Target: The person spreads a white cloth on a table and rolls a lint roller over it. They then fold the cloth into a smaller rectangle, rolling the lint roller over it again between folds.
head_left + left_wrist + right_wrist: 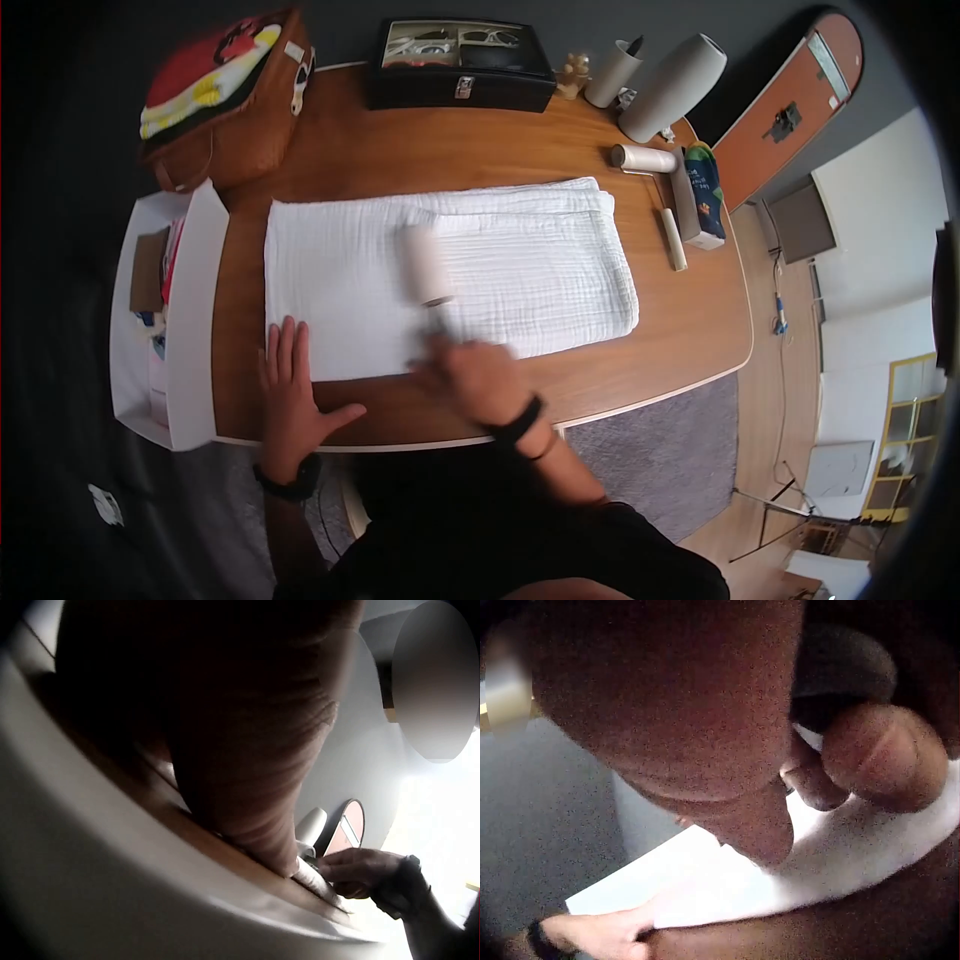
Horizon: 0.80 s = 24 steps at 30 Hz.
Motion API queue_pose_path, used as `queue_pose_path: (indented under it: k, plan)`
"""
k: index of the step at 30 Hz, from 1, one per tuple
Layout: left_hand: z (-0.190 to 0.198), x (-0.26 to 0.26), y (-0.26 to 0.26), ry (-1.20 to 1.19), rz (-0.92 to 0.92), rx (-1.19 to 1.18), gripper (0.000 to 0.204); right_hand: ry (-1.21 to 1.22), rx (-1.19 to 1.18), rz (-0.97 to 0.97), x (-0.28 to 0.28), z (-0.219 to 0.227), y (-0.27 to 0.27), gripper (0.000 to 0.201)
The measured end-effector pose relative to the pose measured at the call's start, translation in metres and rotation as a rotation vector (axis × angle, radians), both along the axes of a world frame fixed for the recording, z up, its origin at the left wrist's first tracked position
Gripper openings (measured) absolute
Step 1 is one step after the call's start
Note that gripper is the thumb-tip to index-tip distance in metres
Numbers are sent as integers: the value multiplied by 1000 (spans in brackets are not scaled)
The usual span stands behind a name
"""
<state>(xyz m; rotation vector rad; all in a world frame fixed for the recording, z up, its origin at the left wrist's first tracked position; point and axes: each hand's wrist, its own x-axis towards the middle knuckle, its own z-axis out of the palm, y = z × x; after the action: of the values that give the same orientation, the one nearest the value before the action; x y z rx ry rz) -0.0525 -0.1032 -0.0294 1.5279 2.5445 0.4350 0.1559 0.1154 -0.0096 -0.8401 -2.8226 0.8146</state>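
A folded white muslin cloth point(540, 265) lies across the wooden table, its left part a thinner layer than its right. My right hand point(483, 378) grips the handle of a lint roller point(427, 265), whose white roll lies over the middle of the cloth in the head view, blurred by motion. Curled fingers point(889, 761) of that hand show close up in the right wrist view. At the cloth's lower left corner, my left hand point(292, 390) rests with fingers straight and thumb spread. The left wrist view shows mostly its dark palm point(247, 750).
A white open box point(190, 340) with small items stands left of the cloth. Behind are a brown basket point(225, 150) of folded clothes and a black glasses case point(430, 90). On the right sit a white roll point(648, 159), a thin stick point(674, 240) and a carton point(705, 200).
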Motion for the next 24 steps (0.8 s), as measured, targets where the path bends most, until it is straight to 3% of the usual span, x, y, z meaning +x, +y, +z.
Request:
queue_pose_path:
  k: [2, 4, 6, 8, 11, 13, 18, 20, 24]
  plan:
    - [2, 1, 2, -5, 9, -12, 138, 35, -2, 259, -33, -26, -34, 35]
    - [-7, -5, -4, -13, 1, -52, 138, 122, -155, 395, -54, -13, -54, 39]
    - [-6, -4, -4, 4, 0, -35, 138, 153, -210, 379, -54, 9, -51, 38]
    - [-6, -2, -3, 3, 6, -13, 138, -26, -201, 321, -46, 18, -31, 36]
    - [-5, -2, -2, -19, -10, 53, 137, 7, -24, 146, -17, 14, 6, 38]
    - [-5, -1, -4, -15, -5, 35, 137, 115, 41, -30, 11, 17, 35, 33]
    - [-4, -1, -3, -7, 11, 62, 137, -64, 241, -462, 80, 17, 106, 38]
    - [-3, -2, -2, -7, 18, 16, 137, -33, 278, -520, 106, 2, 127, 38]
    - [-3, -2, -5, 22, 7, 5, 138, -90, 301, -530, 97, -7, 123, 37]
